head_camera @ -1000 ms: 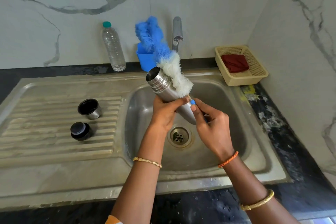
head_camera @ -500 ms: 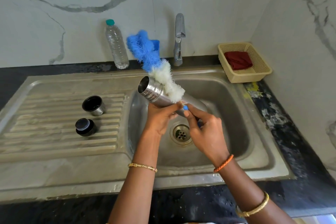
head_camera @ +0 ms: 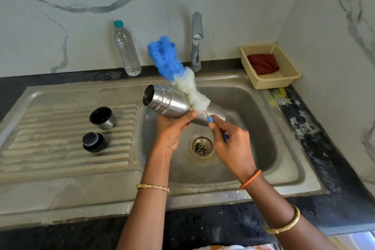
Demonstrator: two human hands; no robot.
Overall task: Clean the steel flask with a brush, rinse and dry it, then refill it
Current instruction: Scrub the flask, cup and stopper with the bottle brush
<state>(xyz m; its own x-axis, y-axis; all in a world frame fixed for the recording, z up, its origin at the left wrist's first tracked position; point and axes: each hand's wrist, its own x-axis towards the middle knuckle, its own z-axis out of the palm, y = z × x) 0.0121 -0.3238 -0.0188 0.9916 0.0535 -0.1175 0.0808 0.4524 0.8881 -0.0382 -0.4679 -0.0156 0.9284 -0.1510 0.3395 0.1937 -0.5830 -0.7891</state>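
The steel flask lies almost level over the sink basin, its open mouth turned left. My left hand grips its body from below. A bottle brush with blue and white bristles rests across the flask's outside, bristles slanting up to the left. My right hand pinches the brush's blue handle just right of the flask. The flask's steel cup and black stopper stand on the drainboard at the left.
A tap rises behind the basin, with no water running. A clear plastic water bottle stands on the counter at the back. A beige basket holding a dark red cloth sits at the right. The drain is under my hands.
The flask has tilted down toward level, its mouth swinging left. The brush has slid lower along the flask's outside with my right hand.
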